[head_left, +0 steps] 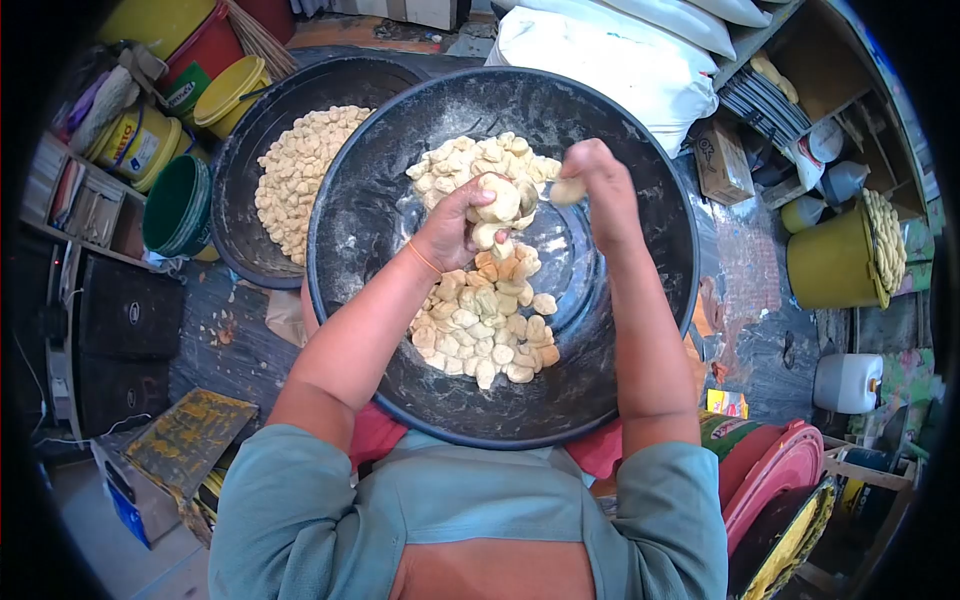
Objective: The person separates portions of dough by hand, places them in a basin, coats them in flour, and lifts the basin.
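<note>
A wide black basin [640,330] rests at the person's lap with two heaps of pale dough pieces in it, one far [450,165] and one near [485,335]. Above them my left hand [455,232] is closed round a lump of pale dough [498,200]; a rubber band circles that wrist. To its right, my right hand [600,180] is raised over the basin, its fingers drawn together and blurred, with a small pale piece [567,192] at the fingertips.
Behind at the left, a second black basin [235,215] holds many dough pieces [305,180]. White sacks [600,75] lie at the back. A yellow bucket [835,260] and white jug [847,384] stand right; a green bucket [177,210] stands left.
</note>
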Motion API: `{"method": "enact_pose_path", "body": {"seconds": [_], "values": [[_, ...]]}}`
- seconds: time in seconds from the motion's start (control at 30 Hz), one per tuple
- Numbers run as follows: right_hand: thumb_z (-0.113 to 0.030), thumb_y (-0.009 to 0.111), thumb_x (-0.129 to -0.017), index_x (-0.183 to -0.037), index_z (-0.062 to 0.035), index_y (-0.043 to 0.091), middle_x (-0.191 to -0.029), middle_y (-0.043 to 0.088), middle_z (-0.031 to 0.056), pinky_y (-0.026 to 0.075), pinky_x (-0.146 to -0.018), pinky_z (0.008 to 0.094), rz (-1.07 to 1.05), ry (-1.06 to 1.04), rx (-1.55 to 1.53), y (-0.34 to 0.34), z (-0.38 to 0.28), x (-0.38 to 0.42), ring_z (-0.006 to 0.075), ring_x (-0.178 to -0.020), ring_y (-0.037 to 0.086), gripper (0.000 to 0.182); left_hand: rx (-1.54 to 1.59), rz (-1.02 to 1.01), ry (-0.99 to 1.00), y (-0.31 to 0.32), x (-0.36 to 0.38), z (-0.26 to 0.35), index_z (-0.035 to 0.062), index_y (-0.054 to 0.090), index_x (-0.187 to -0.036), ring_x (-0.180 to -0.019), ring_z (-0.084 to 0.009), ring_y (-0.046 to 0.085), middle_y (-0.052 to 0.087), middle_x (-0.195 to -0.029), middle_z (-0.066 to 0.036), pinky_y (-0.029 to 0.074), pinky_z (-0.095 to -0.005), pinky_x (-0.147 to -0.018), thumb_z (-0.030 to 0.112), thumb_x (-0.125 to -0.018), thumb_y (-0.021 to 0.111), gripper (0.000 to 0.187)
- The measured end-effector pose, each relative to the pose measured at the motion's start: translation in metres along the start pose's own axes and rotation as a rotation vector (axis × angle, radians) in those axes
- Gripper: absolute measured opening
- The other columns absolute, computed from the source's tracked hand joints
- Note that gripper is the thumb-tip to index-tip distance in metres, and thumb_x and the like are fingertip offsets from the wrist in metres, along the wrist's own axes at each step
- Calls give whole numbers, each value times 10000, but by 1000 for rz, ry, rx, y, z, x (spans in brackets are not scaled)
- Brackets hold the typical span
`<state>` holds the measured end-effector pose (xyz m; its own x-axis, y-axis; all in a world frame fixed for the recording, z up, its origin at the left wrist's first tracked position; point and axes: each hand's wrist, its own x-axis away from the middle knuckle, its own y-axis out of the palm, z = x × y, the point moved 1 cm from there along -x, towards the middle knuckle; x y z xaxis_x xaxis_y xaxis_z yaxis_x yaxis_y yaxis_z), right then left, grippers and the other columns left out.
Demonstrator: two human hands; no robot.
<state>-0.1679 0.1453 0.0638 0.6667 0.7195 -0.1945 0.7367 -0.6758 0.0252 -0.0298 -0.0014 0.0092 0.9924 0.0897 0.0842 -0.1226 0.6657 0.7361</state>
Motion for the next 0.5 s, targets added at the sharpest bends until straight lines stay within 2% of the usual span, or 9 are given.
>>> {"method": "enact_pose_path", "body": {"seconds": [0.03, 0.07, 0.13, 0.17, 0.27, 0.3, 0.37, 0.43, 0.5], "values": [[-283, 672, -861, -943, -42, 610, -942, 558, 46, 461, -813, 290, 1, -132, 213, 12, 1, 1, 167, -915, 561, 262, 41, -12, 8, -2, -1, -1, 51, 506, -1153, -694, -159, 615, 607, -952, -98, 499, -230, -512, 240, -842, 544, 366], [-242, 695, -841, -1031, -42, 619, -1042, 553, 63, 454, -872, 317, -104, 55, 241, 16, -2, 8, 205, -988, 549, 286, 56, -31, 20, -3, -1, -2, 48, 513, -1151, -706, -161, 613, 609, -953, -102, 510, -245, -543, 247, -839, 545, 372], [-229, 698, -840, -1084, -48, 618, -1088, 561, 76, 482, -838, 322, -329, 140, 74, 28, 3, 12, 199, -979, 563, 313, 85, -69, 45, 0, 0, 1, 41, 527, -1148, -730, -166, 607, 613, -956, -110, 533, -277, -606, 261, -835, 548, 384], [-231, 685, -853, -1057, -32, 624, -1110, 570, 92, 501, -748, 288, -288, 240, -33, 30, 1, 16, 156, -920, 572, 291, 85, -4, 73, 3, 0, 2, 37, 534, -1159, -713, -163, 603, 621, -941, -105, 525, -269, -584, 264, -854, 535, 379], [-261, 665, -866, -1037, -26, 636, -1107, 571, 95, 496, -669, 257, -146, 347, 192, 14, 4, 4, 118, -865, 571, 292, 55, 1, 101, -9, -4, 2, 51, 557, -1125, -671, -181, 609, 621, -871, -107, 516, -257, -552, 297, -888, 510, 344], [-275, 655, -861, -1021, -30, 648, -1092, 572, 86, 486, -698, 260, -186, 318, 219, 10, 7, -2, 132, -874, 570, 293, 50, 25, 95, -7, -4, 2, 52, 552, -1132, -668, -178, 609, 620, -866, -102, 508, -253, -539, 298, -898, 498, 343], [-288, 668, -844, -1045, -44, 643, -1072, 570, 84, 486, -730, 276, -190, 77, 328, 11, 13, 1, 157, -895, 571, 317, 38, 74, 83, 1, -3, 5, 55, 542, -1145, -664, -173, 609, 618, -856, -91, 491, -246, -514, 299, -918, 475, 340], [-264, 715, -805, -1113, -77, 631, -1036, 566, 83, 479, -784, 300, -181, -180, 496, 23, 6, 8, 194, -936, 567, 370, 8, 13, 41, 1, -1, 4, 71, 530, -1149, -683, -158, 609, 621, -908, -78, 504, -254, -557, 298, -921, 470, 328], [-234, 740, -785, -1142, -83, 622, -1041, 566, 85, 481, -783, 309, -243, -142, 454, 30, 1, 13, 198, -925, 568, 405, -45, 24, 15, 5, 1, 3, 95, 513, -1153, -699, -140, 597, 606, -930, -58, 494, -230, -548, 263, -916, 482, 293]]}}
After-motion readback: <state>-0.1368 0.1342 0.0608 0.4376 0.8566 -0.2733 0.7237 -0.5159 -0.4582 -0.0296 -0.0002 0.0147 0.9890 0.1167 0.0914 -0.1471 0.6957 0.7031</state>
